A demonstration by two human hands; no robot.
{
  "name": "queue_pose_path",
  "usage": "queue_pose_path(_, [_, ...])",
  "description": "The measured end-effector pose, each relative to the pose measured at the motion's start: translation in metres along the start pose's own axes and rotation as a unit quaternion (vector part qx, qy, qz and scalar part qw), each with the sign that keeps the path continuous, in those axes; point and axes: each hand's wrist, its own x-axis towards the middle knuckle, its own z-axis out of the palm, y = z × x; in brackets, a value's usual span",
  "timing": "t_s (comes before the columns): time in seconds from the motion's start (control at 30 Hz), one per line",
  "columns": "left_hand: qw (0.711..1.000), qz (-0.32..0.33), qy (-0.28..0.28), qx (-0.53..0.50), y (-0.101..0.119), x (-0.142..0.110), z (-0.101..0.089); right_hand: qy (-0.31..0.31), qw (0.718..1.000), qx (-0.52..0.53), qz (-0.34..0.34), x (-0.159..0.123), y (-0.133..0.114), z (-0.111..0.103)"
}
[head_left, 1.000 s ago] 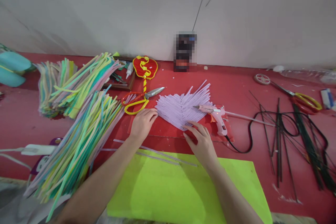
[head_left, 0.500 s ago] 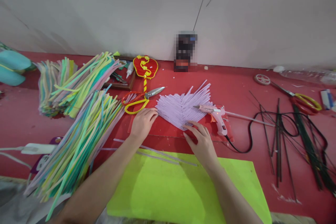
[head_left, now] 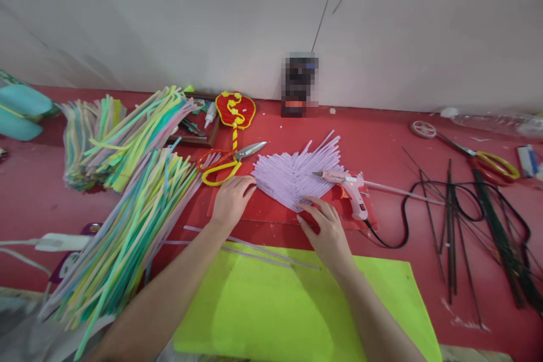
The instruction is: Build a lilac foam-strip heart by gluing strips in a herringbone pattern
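Note:
A lilac leaf-shaped piece made of pipe cleaners laid in a V pattern (head_left: 286, 172) lies flat on a thin red board (head_left: 258, 212). My left hand (head_left: 232, 201) has its fingers bent together at the piece's left edge, seemingly pinching it; the thumb is partly hidden. At the lower tip, my right hand (head_left: 326, 225) rests its fingertips on the piece, thumb and fingers apart. A pink glue gun (head_left: 352, 189) with a clear glue stick lies over the right side of the piece. Scissors with red and yellow handles (head_left: 231, 164) sit just left of it.
Bundles of pastel pipe cleaners (head_left: 139, 220) spread on the left. A yellow-green sheet (head_left: 297, 305) with loose lilac stems lies in front. Dark wire stems (head_left: 450, 237), a black cord and a second pair of scissors (head_left: 492, 161) are at right. A red fan-shaped ornament (head_left: 236, 110) lies behind.
Almost nothing differs. Both hands stay at the lilac piece in the same positions, and the view shifts very slightly.

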Motion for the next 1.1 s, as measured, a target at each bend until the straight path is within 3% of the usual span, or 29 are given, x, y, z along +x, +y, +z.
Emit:
queue_pose_path(0.23, [0.994, -0.057, 0.038, -0.09, -0.004, 0.004, -0.005, -0.002, 1.0, 0.005, 0.002, 0.0, 0.001, 0.001])
queue_pose_path(0.3, [0.995, -0.056, 0.046, -0.074, 0.0, 0.002, -0.009, -0.002, 1.0, 0.006, 0.001, 0.0, 0.001, 0.001])
queue_pose_path(0.37, [0.999, -0.025, 0.011, -0.023, 0.009, -0.003, -0.013, 0.001, 1.0, 0.009, 0.001, 0.0, 0.0, 0.0])
queue_pose_path(0.47, [0.994, 0.029, -0.09, 0.054, 0.031, -0.017, -0.016, 0.0, 1.0, 0.009, 0.005, 0.0, 0.0, 0.0])
queue_pose_path(0.57, [0.981, 0.038, -0.148, 0.123, 0.048, -0.029, -0.015, -0.003, 1.0, 0.007, 0.006, 0.001, -0.001, -0.001])
queue_pose_path(0.83, [0.972, -0.012, -0.159, 0.173, 0.044, -0.03, -0.014, -0.001, 1.0, 0.004, 0.009, 0.001, -0.001, 0.0])
queue_pose_path(1.1, [0.976, -0.004, -0.145, 0.162, 0.046, -0.027, -0.014, -0.005, 1.0, 0.004, 0.002, -0.001, 0.001, 0.0])
